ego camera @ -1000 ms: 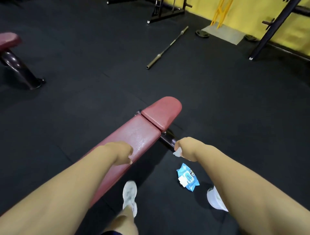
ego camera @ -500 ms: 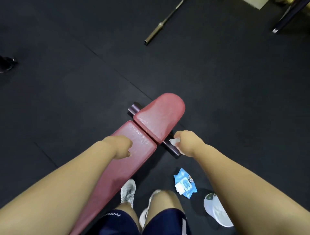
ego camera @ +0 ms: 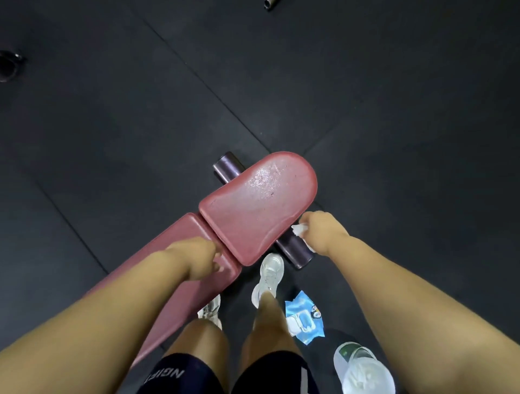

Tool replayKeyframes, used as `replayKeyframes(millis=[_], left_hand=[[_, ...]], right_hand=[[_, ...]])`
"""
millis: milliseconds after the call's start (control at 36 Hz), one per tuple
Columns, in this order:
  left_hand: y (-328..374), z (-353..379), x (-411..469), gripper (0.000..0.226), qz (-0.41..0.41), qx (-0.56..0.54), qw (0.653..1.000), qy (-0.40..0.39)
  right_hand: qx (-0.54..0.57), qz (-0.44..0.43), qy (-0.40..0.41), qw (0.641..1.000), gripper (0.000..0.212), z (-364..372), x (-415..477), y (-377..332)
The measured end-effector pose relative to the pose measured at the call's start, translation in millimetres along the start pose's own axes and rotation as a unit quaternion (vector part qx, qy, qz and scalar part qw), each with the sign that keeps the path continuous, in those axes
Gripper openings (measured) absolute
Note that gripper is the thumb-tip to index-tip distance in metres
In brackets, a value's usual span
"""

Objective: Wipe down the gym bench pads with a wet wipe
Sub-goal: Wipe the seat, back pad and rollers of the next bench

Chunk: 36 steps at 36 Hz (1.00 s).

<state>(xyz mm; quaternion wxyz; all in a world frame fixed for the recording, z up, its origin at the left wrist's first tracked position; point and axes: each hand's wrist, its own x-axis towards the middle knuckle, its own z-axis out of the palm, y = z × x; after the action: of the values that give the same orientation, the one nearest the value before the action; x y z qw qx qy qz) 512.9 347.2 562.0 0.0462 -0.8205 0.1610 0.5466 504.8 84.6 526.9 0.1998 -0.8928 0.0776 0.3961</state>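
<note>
The red gym bench has a short rounded seat pad (ego camera: 261,202), shiny with wet patches, and a long back pad (ego camera: 180,250) running down to the lower left. My left hand (ego camera: 197,257) is curled with its fingers resting on the back pad's end, just beside the gap between the pads. My right hand (ego camera: 320,230) is shut on a crumpled white wet wipe (ego camera: 298,229) at the seat pad's right edge, above the dark cross tube (ego camera: 295,250) of the frame.
A blue wet-wipe pack (ego camera: 305,320) lies on the black rubber floor by my right foot (ego camera: 268,274). A clear cup with a lid (ego camera: 363,368) stands at the lower right. A barbell end (ego camera: 270,3) shows at the top edge; another bench's foot (ego camera: 9,66) is far left.
The view tilted down and closer over the bench. My right hand with the wipe moved up to the seat pad's right edge; my left hand slid to the back pad's end.
</note>
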Motion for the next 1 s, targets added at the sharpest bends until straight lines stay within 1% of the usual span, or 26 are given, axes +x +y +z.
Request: replayKeyframes(millis=[111,139,194,222,278,417,556,667,722,750,778,833,889,944,1000], left_hand=[[15,-18,43,0.031,0.007,-0.044,0.999,0.018],[18,-22,53,0.029,0.009,-0.054,0.998,0.019],[20,-28,75,0.03,0.005,-0.072,0.997,0.02],[20,-31,88,0.031,0.002,-0.076,0.997,0.022],[16,-35,113,0.035,-0.004,-0.078,0.997,0.026],[-3,-37,176,0.041,-0.027,-0.091,0.994,0.051],[-19,-32,227,0.045,-0.058,-0.14,0.98,0.127],[-26,-30,253,0.067,-0.092,-0.186,0.964,0.165],[-29,-28,260,0.07,-0.103,-0.194,0.957,0.19],[-31,-27,262,0.07,-0.11,-0.202,0.952,0.2],[-33,-25,263,0.07,-0.116,-0.21,0.948,0.208],[-35,-22,264,0.071,-0.119,-0.22,0.942,0.225],[-36,-20,264,0.072,-0.118,-0.218,0.941,0.23],[-35,-21,263,0.071,-0.113,-0.199,0.947,0.224],[-34,-21,263,0.069,-0.104,-0.187,0.95,0.226]], right_hand=[[0.047,0.006,0.021,0.999,0.018,-5,55,18],[0.054,0.004,0.028,0.998,0.018,-5,67,19],[0.074,-0.01,0.045,0.996,0.01,-3,93,22],[0.089,-0.017,0.055,0.994,0.01,-1,107,23],[0.118,-0.023,0.08,0.989,0.016,5,137,26],[0.137,-0.052,0.171,0.974,0.022,9,210,33],[0.147,-0.056,0.287,0.945,0.02,-1,272,37],[0.137,-0.04,0.31,0.94,0.021,10,302,24],[0.134,-0.059,0.327,0.934,0.019,23,311,11],[0.138,-0.083,0.326,0.931,0.018,30,312,2],[0.127,-0.125,0.321,0.93,0.018,38,310,-9],[0.087,-0.234,0.263,0.932,0.022,57,303,-32],[0.076,-0.311,0.202,0.925,0.025,73,290,-52],[0.038,-0.357,0.188,0.914,0.023,80,286,-56],[-0.02,-0.37,0.175,0.912,0.017,67,291,-48]])
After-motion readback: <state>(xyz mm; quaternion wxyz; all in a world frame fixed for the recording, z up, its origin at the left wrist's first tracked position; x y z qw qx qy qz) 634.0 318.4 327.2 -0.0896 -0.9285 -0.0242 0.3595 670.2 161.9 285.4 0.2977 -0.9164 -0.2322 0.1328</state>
